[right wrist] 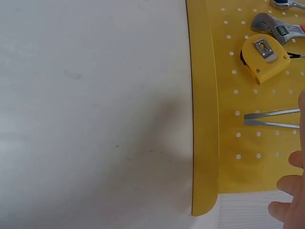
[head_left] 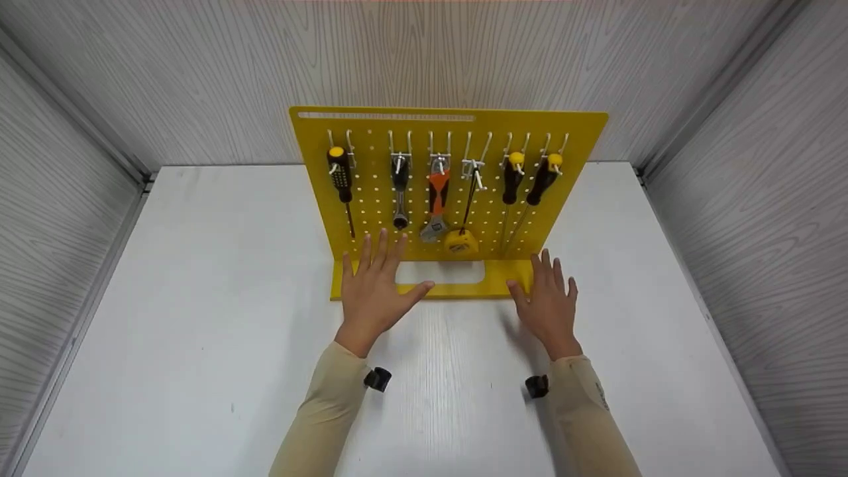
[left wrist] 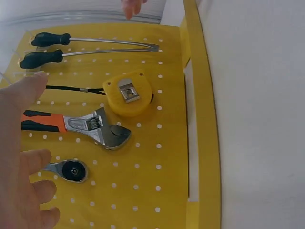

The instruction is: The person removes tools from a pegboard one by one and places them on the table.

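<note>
My left hand [head_left: 373,295], fingers spread and holding nothing, is in front of a yellow pegboard [head_left: 371,245]. Its fingertips overlap the board just below a ratchet wrench [head_left: 399,192]. My right hand [head_left: 548,305] hovers by the right end of the board's base, its fingers extended and also holding nothing. From hooks hang an adjustable wrench [head_left: 436,199] with an orange and black grip, a yellow tape measure [left wrist: 127,94] on a black cord, and two long screwdrivers [head_left: 511,177] at the right. Another screwdriver [head_left: 340,175], black with yellow, hangs at the far left.
The pegboard stands upright on a yellow base [head_left: 493,288] with a long cutout, on a white table [head_left: 218,318]. Pale wood-grain panels [head_left: 218,79] rise behind and at both sides. White metal hooks [head_left: 477,175] stick out from the board. A black band device [head_left: 378,379] sits at each wrist.
</note>
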`<state>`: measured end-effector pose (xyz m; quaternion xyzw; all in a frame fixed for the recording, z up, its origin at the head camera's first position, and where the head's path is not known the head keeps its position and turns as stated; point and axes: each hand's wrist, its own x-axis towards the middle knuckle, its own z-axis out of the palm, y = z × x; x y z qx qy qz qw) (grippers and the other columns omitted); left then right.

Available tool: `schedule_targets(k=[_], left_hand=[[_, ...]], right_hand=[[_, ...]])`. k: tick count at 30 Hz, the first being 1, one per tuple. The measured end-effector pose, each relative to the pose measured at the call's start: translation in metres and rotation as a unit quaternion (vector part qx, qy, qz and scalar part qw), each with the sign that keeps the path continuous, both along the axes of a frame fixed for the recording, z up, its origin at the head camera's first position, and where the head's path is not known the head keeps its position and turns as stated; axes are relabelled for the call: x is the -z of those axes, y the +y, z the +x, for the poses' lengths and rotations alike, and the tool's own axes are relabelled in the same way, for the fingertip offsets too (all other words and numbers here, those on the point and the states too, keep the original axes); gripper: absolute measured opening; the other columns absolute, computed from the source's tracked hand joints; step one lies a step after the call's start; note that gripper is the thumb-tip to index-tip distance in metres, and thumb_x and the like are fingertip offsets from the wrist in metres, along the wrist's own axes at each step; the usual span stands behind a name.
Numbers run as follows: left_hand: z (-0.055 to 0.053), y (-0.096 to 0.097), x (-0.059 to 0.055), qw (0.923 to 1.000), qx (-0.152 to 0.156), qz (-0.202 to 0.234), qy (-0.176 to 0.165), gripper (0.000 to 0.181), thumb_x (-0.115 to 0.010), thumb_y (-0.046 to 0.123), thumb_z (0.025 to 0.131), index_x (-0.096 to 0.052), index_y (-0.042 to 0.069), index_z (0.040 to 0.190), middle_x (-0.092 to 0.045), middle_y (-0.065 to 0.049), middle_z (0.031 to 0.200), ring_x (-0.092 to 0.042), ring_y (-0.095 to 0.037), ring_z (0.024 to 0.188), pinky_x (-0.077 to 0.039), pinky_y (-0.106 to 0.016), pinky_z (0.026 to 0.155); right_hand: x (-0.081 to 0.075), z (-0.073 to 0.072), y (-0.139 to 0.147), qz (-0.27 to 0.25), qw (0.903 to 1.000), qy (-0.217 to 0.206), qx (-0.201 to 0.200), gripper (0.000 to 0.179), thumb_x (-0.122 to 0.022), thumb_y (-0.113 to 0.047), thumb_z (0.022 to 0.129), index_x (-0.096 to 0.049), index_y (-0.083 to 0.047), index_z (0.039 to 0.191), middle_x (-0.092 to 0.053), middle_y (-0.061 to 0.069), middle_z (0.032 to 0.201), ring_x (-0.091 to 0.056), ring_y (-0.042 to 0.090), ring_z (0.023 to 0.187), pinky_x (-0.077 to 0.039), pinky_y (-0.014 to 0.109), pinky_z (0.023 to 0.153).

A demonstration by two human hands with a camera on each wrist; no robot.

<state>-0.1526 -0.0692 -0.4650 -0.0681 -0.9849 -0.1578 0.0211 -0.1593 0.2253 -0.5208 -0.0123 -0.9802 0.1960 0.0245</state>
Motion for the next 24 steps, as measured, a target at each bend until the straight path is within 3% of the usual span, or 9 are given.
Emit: schedule_targets(k=[6,11,16,24], left_hand=[[-0.004,0.008,-0.012,0.9993,0.007,0.026,0.027,0.091,-0.041,0.077,0.084,-0.015,0.027,0.155,-0.009,-0.002,0.164,-0.008,-0.027,0.152,0.000,-0.056,0.119],[-0.006,0.021,-0.021,0.9925,0.030,0.065,0.099,0.086,-0.051,0.071,0.083,-0.029,0.025,0.153,-0.026,-0.006,0.159,-0.027,-0.025,0.147,-0.019,-0.053,0.118],[-0.009,0.036,-0.028,0.9814,0.055,0.082,0.165,0.084,-0.056,0.070,0.081,-0.037,0.024,0.149,-0.040,-0.010,0.152,-0.049,-0.030,0.132,-0.045,-0.051,0.100],[-0.017,0.053,-0.035,0.9706,0.085,0.089,0.207,0.080,-0.060,0.067,0.080,-0.045,0.022,0.145,-0.057,-0.007,0.138,-0.065,-0.027,0.112,-0.055,-0.042,0.074]], right_hand=[[-0.004,-0.002,0.000,-0.039,0.9991,0.007,0.012,0.078,-0.036,-0.063,0.096,-0.024,-0.010,0.152,-0.016,0.014,0.162,-0.015,0.036,0.149,-0.009,0.061,0.116],[-0.007,-0.005,-0.001,-0.069,0.9974,-0.001,0.021,0.073,-0.043,-0.055,0.097,-0.024,-0.010,0.152,-0.017,0.013,0.162,-0.018,0.035,0.148,-0.009,0.058,0.117],[-0.010,-0.009,-0.003,-0.106,0.9938,-0.001,0.034,0.069,-0.049,-0.046,0.098,-0.025,-0.012,0.152,-0.022,0.013,0.160,-0.024,0.033,0.147,-0.013,0.055,0.118],[-0.013,-0.013,-0.004,-0.147,0.9873,0.048,0.038,0.067,-0.054,-0.044,0.096,-0.033,-0.008,0.148,-0.041,0.017,0.150,-0.039,0.036,0.138,-0.028,0.054,0.113]])
